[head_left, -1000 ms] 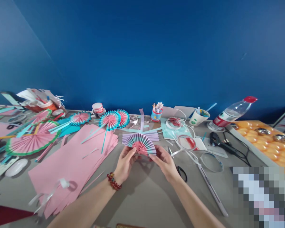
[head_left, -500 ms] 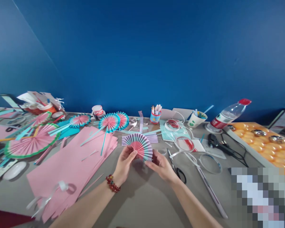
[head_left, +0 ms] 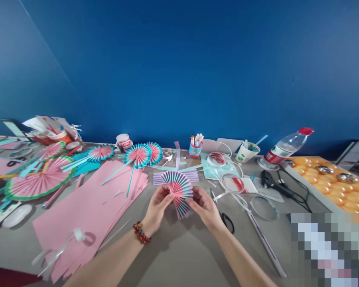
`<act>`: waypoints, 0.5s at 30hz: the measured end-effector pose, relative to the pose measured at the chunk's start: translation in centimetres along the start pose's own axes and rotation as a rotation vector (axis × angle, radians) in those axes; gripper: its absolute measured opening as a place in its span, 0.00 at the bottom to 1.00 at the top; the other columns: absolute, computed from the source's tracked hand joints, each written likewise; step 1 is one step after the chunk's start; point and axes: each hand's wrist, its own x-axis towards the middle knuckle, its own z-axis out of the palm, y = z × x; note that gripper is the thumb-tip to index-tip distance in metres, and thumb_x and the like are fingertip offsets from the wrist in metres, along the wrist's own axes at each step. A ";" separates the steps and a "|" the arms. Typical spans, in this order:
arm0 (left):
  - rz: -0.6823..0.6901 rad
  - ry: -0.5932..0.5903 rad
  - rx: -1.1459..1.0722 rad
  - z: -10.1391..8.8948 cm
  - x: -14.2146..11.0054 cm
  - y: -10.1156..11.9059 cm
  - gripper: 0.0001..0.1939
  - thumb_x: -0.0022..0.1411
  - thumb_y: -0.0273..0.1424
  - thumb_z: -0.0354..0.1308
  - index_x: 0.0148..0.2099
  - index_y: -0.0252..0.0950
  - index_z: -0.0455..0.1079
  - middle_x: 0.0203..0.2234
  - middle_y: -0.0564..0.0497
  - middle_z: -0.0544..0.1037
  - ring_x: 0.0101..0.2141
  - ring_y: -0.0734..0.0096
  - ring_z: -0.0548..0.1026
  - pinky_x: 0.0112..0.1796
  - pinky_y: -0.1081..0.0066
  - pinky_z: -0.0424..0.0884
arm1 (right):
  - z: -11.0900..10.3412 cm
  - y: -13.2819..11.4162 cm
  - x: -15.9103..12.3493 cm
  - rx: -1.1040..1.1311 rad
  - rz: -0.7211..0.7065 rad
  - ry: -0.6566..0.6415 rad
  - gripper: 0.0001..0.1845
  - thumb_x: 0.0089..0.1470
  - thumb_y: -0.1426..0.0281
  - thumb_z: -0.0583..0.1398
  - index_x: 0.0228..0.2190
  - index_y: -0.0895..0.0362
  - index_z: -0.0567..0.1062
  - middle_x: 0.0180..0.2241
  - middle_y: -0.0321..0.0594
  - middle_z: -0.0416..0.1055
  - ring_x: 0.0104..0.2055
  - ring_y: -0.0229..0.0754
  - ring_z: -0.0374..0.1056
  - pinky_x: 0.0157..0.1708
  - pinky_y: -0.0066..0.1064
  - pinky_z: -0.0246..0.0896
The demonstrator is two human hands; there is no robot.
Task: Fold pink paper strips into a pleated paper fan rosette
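Between my hands is a pleated paper fan (head_left: 179,191), pink at its centre, then teal, with a lilac rim. It is spread past a half circle and hangs above the table. My left hand (head_left: 157,207) pinches it near the centre, thumb on top. On the other side, my right hand (head_left: 206,207) grips the pleats at the right edge between thumb and fingers. Just behind the fan lie folded lilac paper strips (head_left: 159,178). Scissors (head_left: 227,223) with black handles rest beside my right hand, partly hidden by it.
Pink paper sheets (head_left: 86,211) spread on the left, near finished paper fans (head_left: 138,155). A pen cup (head_left: 195,149) stands at the back. On the right are a glue gun (head_left: 275,183), a plastic bottle (head_left: 284,149), a grey cutter-like tool (head_left: 266,243) and tape rolls (head_left: 217,159).
The fan has turned clockwise and opened wider, its right side swinging down towards me. My right hand has shifted its hold along the pleats; my left hand keeps pinching near the centre.
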 end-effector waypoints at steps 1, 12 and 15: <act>0.013 -0.023 0.028 0.0 0.0 0.0 0.13 0.56 0.34 0.67 0.42 0.36 0.70 0.37 0.50 0.76 0.38 0.70 0.74 0.42 0.71 0.70 | 0.0 0.1 0.0 0.000 -0.002 0.008 0.15 0.53 0.60 0.65 0.39 0.55 0.72 0.36 0.41 0.77 0.37 0.43 0.74 0.36 0.32 0.70; 0.283 -0.072 0.598 0.1 -0.7 0.7 0.08 0.62 0.32 0.60 0.43 0.36 0.70 0.35 0.49 0.74 0.35 0.67 0.72 0.37 0.71 0.67 | -0.1 -0.1 -0.7 -0.390 -0.375 0.206 0.21 0.56 0.68 0.63 0.51 0.51 0.68 0.49 0.46 0.69 0.47 0.48 0.68 0.47 0.40 0.67; 0.473 -0.138 0.815 0.2 -1.0 1.2 0.06 0.62 0.28 0.58 0.43 0.36 0.69 0.33 0.49 0.72 0.34 0.67 0.70 0.37 0.69 0.66 | -0.3 -1.1 -1.0 -0.542 -0.579 0.278 0.11 0.56 0.72 0.61 0.43 0.52 0.71 0.42 0.44 0.69 0.47 0.48 0.67 0.47 0.43 0.64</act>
